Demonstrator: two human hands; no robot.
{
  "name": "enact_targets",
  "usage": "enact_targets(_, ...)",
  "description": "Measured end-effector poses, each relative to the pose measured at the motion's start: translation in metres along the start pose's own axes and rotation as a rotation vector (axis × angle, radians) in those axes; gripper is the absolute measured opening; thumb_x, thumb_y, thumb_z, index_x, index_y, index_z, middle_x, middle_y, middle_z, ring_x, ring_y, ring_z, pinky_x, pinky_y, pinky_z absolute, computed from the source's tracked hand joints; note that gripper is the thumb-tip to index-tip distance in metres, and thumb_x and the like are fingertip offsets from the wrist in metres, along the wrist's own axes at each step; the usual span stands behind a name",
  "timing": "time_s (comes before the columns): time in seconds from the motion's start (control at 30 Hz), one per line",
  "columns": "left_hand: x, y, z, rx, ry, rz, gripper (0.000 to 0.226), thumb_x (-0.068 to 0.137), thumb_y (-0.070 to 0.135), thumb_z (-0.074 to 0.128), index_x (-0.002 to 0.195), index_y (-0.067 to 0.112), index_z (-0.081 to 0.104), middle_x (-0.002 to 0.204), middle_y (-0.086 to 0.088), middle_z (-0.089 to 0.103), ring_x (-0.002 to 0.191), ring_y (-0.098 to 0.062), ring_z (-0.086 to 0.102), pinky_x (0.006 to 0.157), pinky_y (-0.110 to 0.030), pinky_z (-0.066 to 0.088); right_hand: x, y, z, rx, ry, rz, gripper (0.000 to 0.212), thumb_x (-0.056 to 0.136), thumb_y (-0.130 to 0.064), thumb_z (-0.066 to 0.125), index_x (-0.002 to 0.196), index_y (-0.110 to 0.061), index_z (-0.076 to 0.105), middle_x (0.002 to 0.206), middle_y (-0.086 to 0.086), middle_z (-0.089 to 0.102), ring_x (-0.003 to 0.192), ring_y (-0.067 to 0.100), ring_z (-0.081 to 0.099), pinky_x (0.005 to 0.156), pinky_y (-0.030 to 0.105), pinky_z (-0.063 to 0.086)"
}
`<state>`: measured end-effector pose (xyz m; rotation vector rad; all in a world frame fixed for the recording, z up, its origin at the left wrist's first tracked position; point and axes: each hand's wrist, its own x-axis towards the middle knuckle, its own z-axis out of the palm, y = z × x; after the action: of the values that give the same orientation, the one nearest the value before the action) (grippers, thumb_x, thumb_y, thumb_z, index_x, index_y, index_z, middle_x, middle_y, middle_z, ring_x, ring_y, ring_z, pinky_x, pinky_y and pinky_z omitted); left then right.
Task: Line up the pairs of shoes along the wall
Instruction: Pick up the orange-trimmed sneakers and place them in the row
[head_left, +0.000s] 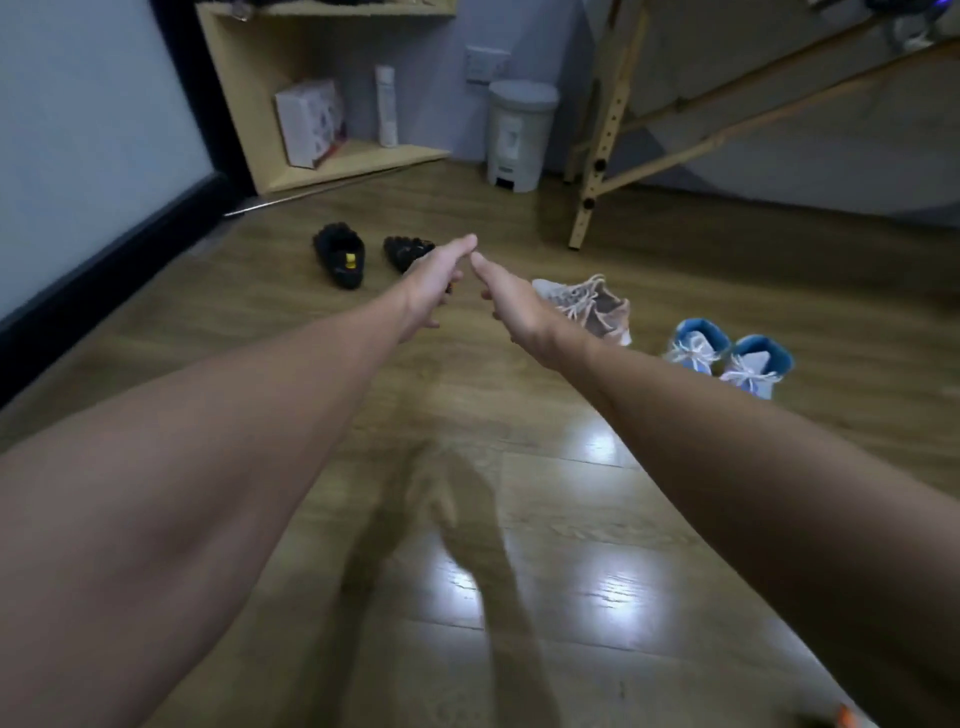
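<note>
Wood-plank floor fills the view, glossy with light patches toward six o'clock, and both bare arms reach out over it from the bottom corners. Up at eleven o'clock stands an open wooden shelf unit against the far wall, a white box and a tall white bottle on its lowest board. At one o'clock, the slanted wooden frame of a folding stand; just left of it, near twelve, a small white pedal bin. Now the shoes, all out on the floor, well away from the dark skirting at nine o'clock: a black pair at eleven, its right-hand shoe partly hidden behind the left hand; a pinkish-grey sneaker just right of centre, tipped over; a blue-and-white pair at three, upright and side by side. Left hand and right hand hang mid-air at centre, fingers extended and relaxed, thumbs nearly meeting, holding nothing.
</note>
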<state>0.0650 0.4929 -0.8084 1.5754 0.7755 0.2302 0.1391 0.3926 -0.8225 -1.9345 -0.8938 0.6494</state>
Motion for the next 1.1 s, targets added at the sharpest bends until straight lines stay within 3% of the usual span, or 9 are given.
enact_targets(0.13, 0.011, -0.007, 0.072, 0.070, -0.105, -0.021, 0.055, 0.092, 0.055, 0.044, 0.139, 0.026, 0.044, 0.140, 0.000, 0.049, 0.127, -0.025, 0.045, 0.107, -0.050, 0.034, -0.023, 0.062, -0.038, -0.118, 0.102, 0.103, 0.063, 0.092, -0.064, 0.025, 0.143, -0.032, 0.040, 0.152, -0.001, 0.038, 0.139, 0.019, 0.032, 0.090, 0.020, 0.013)
enact_targets(0.27, 0.013, -0.019, 0.146, 0.298, -0.108, 0.063, 0.008, 0.093, 0.021, 0.054, 0.096, 0.016, 0.060, 0.098, -0.010, 0.064, 0.077, -0.022, 0.059, 0.067, -0.029, 0.047, -0.066, 0.134, -0.085, -0.477, 0.143, 0.152, 0.058, 0.096, -0.051, 0.036, 0.145, -0.020, 0.034, 0.145, 0.013, 0.044, 0.134, 0.032, 0.040, 0.104, 0.038, 0.027)
enact_targets(0.4, 0.015, -0.033, 0.225, 0.519, -0.246, 0.122, 0.025, 0.092, 0.005, 0.044, 0.070, 0.008, 0.053, 0.066, -0.014, 0.056, 0.048, -0.025, 0.052, 0.048, -0.026, 0.040, -0.135, 0.210, -0.127, -0.865, 0.138, 0.376, 0.052, 0.096, -0.051, 0.036, 0.133, -0.015, 0.040, 0.135, 0.014, 0.052, 0.124, 0.034, 0.049, 0.101, 0.054, 0.030)
enact_targets(0.57, -0.017, -0.042, 0.336, 0.599, -0.544, 0.125, 0.010, 0.085, 0.012, 0.051, 0.084, 0.006, 0.059, 0.070, -0.011, 0.062, 0.053, -0.024, 0.058, 0.049, -0.024, 0.045, -0.206, 0.269, -0.178, -0.594, 0.331, 0.636, 0.060, 0.096, -0.056, 0.033, 0.135, -0.012, 0.047, 0.137, 0.017, 0.053, 0.127, 0.033, 0.048, 0.102, 0.047, 0.032)
enact_targets(0.7, -0.051, -0.068, 0.402, 0.514, -0.689, 0.132, 0.009, 0.085, 0.016, 0.054, 0.082, 0.009, 0.058, 0.075, -0.011, 0.062, 0.058, -0.027, 0.061, 0.052, -0.025, 0.047, -0.252, 0.284, -0.198, -0.162, 0.543, 0.599, 0.045, 0.098, -0.045, 0.038, 0.100, -0.008, 0.063, 0.103, 0.023, 0.065, 0.092, 0.031, 0.060, 0.088, 0.038, 0.048)
enact_targets(0.8, -0.073, -0.092, 0.430, 0.513, -0.782, 0.155, 0.010, 0.085, 0.019, 0.055, 0.078, 0.012, 0.058, 0.072, -0.009, 0.062, 0.055, -0.023, 0.059, 0.052, -0.023, 0.045, -0.286, 0.290, -0.202, 0.027, 0.701, 0.586, 0.051, 0.100, -0.041, 0.039, 0.106, 0.003, 0.064, 0.089, 0.020, 0.065, 0.064, 0.021, 0.058, 0.048, 0.014, 0.046)
enact_targets(0.87, -0.083, -0.101, 0.442, 0.499, -0.795, 0.170, 0.008, 0.084, 0.018, 0.055, 0.079, 0.013, 0.059, 0.072, -0.009, 0.061, 0.055, -0.023, 0.057, 0.051, -0.024, 0.043, -0.305, 0.295, -0.207, 0.042, 0.798, 0.594, 0.053, 0.099, -0.042, 0.040, 0.104, 0.006, 0.064, 0.082, 0.014, 0.063, 0.057, 0.017, 0.057, 0.036, 0.011, 0.037)
enact_targets(1.0, -0.106, -0.110, 0.477, 0.474, -0.842, 0.169, 0.012, 0.087, 0.018, 0.055, 0.076, 0.013, 0.055, 0.071, -0.008, 0.057, 0.053, -0.020, 0.052, 0.046, -0.023, 0.038, -0.349, 0.299, -0.227, 0.020, 0.892, 0.615, 0.056, 0.099, -0.041, 0.040, 0.100, 0.008, 0.067, 0.084, 0.021, 0.069, 0.067, 0.026, 0.064, 0.067, 0.033, 0.055)
enact_targets(1.1, -0.135, -0.114, 0.511, 0.484, -0.931, 0.218, 0.012, 0.087, 0.019, 0.057, 0.076, 0.014, 0.054, 0.066, -0.006, 0.056, 0.052, -0.019, 0.048, 0.047, -0.024, 0.034, -0.397, 0.303, -0.249, -0.066, 0.993, 0.695, 0.057, 0.098, -0.045, 0.039, 0.100, 0.004, 0.068, 0.100, 0.021, 0.069, 0.095, 0.033, 0.064, 0.091, 0.044, 0.049)
